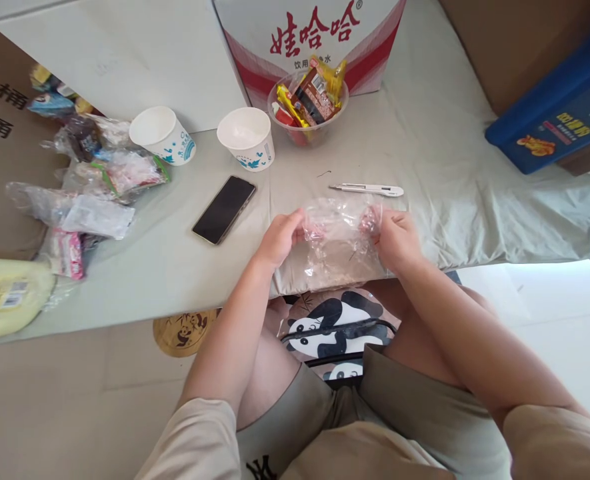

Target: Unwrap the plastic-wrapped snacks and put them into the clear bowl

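A clear, crinkled plastic bag (342,230) stretches between my two hands at the front edge of the cloth-covered table. My left hand (282,237) grips its left side, fingers closed on the film. On the other side, my right hand (397,237) pinches the bag's right end; the fingertips show through the plastic. Nothing can be made out inside the bag. Just beyond it lies a white utility knife (367,189), its tip pointing left. A dark phone (225,209) rests face up to the left of my left hand.
Two paper cups (247,140) and a clear bowl of wrapped snacks (311,100) stand at the back, before a white-and-red carton (385,40). Plastic-wrapped packets (99,217) pile up at left, near a pale yellow container (9,293). A blue box (559,113) stands at right.
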`<act>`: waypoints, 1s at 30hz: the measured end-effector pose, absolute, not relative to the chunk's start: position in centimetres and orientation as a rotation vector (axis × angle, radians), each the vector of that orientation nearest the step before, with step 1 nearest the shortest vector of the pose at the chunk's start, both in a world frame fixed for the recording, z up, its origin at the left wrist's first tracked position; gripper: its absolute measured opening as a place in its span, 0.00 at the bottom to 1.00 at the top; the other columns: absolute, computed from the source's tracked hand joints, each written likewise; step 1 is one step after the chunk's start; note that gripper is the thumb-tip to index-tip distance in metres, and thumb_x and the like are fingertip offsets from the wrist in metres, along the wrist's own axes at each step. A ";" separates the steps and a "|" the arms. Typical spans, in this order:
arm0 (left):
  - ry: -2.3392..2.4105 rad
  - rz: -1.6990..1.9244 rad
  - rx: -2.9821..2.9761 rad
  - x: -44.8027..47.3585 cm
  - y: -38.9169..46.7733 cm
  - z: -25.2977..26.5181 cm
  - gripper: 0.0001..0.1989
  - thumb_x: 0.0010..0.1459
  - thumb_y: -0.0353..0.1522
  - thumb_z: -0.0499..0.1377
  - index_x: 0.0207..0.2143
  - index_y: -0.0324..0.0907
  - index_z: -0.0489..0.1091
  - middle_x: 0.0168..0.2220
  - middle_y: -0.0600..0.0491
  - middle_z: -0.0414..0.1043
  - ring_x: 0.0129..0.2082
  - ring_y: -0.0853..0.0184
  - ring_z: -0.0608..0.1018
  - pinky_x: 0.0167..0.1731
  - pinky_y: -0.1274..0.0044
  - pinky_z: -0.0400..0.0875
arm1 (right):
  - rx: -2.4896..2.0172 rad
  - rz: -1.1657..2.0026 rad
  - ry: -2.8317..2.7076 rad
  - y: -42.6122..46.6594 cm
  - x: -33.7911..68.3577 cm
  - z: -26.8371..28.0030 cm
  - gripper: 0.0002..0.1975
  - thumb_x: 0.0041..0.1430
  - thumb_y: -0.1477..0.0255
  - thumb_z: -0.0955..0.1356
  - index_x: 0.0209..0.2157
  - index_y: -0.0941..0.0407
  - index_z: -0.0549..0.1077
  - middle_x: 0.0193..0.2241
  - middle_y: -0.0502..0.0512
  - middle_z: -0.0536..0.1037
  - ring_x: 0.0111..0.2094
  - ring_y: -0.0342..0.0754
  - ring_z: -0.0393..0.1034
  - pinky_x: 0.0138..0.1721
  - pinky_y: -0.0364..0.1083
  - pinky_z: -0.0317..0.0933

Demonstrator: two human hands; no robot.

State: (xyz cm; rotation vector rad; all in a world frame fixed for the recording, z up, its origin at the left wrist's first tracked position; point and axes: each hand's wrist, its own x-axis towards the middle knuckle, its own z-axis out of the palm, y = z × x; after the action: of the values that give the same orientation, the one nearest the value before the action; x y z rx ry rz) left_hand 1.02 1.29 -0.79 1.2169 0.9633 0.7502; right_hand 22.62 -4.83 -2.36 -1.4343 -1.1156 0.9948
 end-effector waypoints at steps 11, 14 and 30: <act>0.908 0.908 1.054 1.9 1.1 0.1 0.24 0.52 0.54 0.63 0.41 0.47 0.68 0.53 0.48 0.77 0.52 0.59 0.80 0.41 0.73 0.74 | -1.425 0.718 -1.298 -5.3 22.3 -2.1 0.29 0.55 0.70 0.69 0.58 0.49 0.61 0.49 0.57 0.75 0.36 0.48 0.72 0.47 0.54 0.70; 0.925 0.748 1.061 2.4 1.1 -0.2 0.33 0.43 0.44 0.73 0.49 0.49 0.64 0.49 0.49 0.79 0.45 0.63 0.82 0.39 0.75 0.74 | -1.368 0.627 -1.314 -5.5 22.0 -1.9 0.27 0.57 0.71 0.68 0.58 0.48 0.61 0.51 0.58 0.74 0.37 0.48 0.72 0.49 0.55 0.69; 0.893 0.713 1.032 2.3 0.6 0.1 0.27 0.42 0.38 0.73 0.44 0.42 0.70 0.44 0.46 0.80 0.43 0.59 0.82 0.41 0.70 0.76 | -1.321 1.064 -1.095 -5.3 22.3 -1.0 0.12 0.54 0.62 0.70 0.38 0.51 0.69 0.32 0.49 0.75 0.33 0.46 0.71 0.36 0.47 0.67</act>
State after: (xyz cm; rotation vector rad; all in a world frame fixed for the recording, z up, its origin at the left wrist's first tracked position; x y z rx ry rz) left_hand 2.29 0.56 0.07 1.0321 0.8928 0.7134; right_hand 22.28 -5.30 -1.03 -1.3207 -1.0950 1.0638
